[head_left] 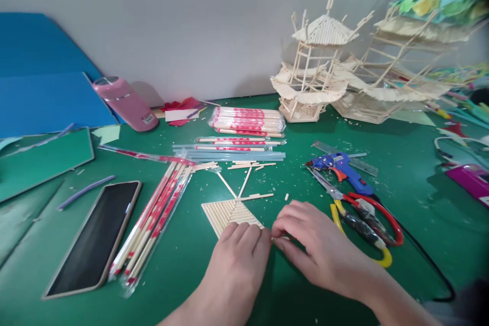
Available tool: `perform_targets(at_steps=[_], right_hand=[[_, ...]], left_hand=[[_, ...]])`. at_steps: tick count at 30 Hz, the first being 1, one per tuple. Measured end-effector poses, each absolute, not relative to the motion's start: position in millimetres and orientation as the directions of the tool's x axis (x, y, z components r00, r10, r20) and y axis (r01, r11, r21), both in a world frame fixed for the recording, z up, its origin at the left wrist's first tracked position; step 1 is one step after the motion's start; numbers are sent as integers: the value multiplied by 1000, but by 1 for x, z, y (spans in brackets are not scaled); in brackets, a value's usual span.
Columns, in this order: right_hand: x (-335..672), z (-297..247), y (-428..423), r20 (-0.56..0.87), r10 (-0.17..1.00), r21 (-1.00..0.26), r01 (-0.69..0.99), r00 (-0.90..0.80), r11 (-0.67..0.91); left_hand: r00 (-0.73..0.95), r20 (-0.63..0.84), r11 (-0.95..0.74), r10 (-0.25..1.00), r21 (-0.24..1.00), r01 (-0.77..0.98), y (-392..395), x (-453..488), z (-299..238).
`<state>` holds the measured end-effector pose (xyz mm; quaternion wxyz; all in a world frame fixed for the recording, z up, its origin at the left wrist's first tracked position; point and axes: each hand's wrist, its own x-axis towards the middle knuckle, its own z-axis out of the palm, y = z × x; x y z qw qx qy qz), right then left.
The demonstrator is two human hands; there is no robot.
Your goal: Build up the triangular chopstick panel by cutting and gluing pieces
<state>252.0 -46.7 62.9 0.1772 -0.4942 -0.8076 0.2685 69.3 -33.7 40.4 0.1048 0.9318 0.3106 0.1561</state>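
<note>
A flat panel of glued wooden sticks (225, 214) lies on the green table (290, 285), with two longer sticks rising from its top. My left hand (239, 260) rests palm down on the panel's near right corner, fingers together and flat. My right hand (317, 247) is beside it, fingertips pinching a thin wooden stick (280, 238) at the panel's right edge. Short cut sticks (250, 164) lie just beyond.
A blue glue gun (346, 170), scissors (355, 214) and yellow-handled pliers (367, 237) lie right of my hands. A phone (93, 237) and wrapped chopstick packs (153, 221) lie left. A pink bottle (126, 103) and stick pagoda models (317, 66) stand behind.
</note>
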Motion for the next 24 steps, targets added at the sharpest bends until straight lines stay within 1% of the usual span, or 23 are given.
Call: perform_targets(at_steps=[6,8,9,11,13,15,16,18,19,21,23,24], right_hand=[[249,65,-47,31,895,-614,698,-445,368],[251,67,-47,54,905,-636,684,-422,357],[255,67,-48,82,921,-653,677,-381,338],[270,65,-53,151,966,-682,685,-211,257],[291,58,-62,186,982,-669,734,15,116],[313,45,-76,181,972,-601,799,152,-13],[324,37,-84,166,967,-539,839,192,-74],[340,21,-98,194,962,-357,927,192,-113],[346,13,-104,206,962,-286,951,181,-117],[354,2,-110,189,965,-187,971,182,-147],[359,-3,-109,134,967,-131,971,217,-200],[361,-3,-106,107,966,-115,968,236,-224]], left_hand=[[747,242,-775,619,344,530,-31,71,36],[730,281,-775,623,351,526,-30,68,32],[714,310,-774,627,353,526,-29,66,30],[671,363,-760,647,377,529,-27,61,30],[610,368,-706,702,475,525,-23,54,36],[534,306,-585,788,643,495,-19,49,45],[490,262,-504,831,726,468,-17,47,50],[401,132,-307,906,858,411,-14,44,57],[353,58,-197,934,907,372,-13,43,59],[275,-89,18,957,968,248,-12,41,59],[232,-193,181,953,981,71,-12,40,55],[220,-224,235,949,972,-22,-12,40,53]])
